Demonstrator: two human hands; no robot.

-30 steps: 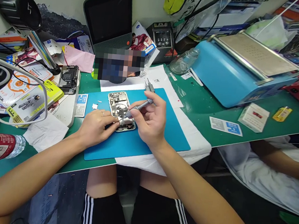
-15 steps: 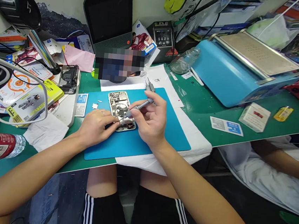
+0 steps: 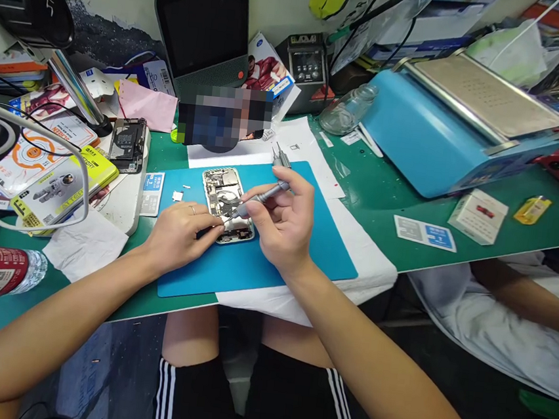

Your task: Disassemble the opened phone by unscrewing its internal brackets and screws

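An opened phone (image 3: 224, 194) with its inner parts exposed lies on a blue mat (image 3: 306, 238). My right hand (image 3: 286, 220) is closed around a grey precision screwdriver (image 3: 262, 197), its tip pointing down at the phone's lower part. A second grey tool (image 3: 281, 157) with thin prongs sticks up behind the right fingers; its kind is unclear. My left hand (image 3: 181, 230) has thumb and fingertips pressed together at the phone's lower left edge. Whatever sits between those fingertips is too small to make out. Left of the phone rests a small silvery piece (image 3: 177, 196).
Another opened phone (image 3: 127, 145) lies on a white box at the left, near a yellow battery box (image 3: 64, 189). A bottle (image 3: 1, 275) lies front left. To the right are a blue machine (image 3: 415, 137), a glass jar (image 3: 349, 111) and a small white box (image 3: 478, 216). Another person's arm (image 3: 528, 293) shows at right.
The view has shifted slightly. Both hands, the screwdriver and the phone keep nearly the same places.
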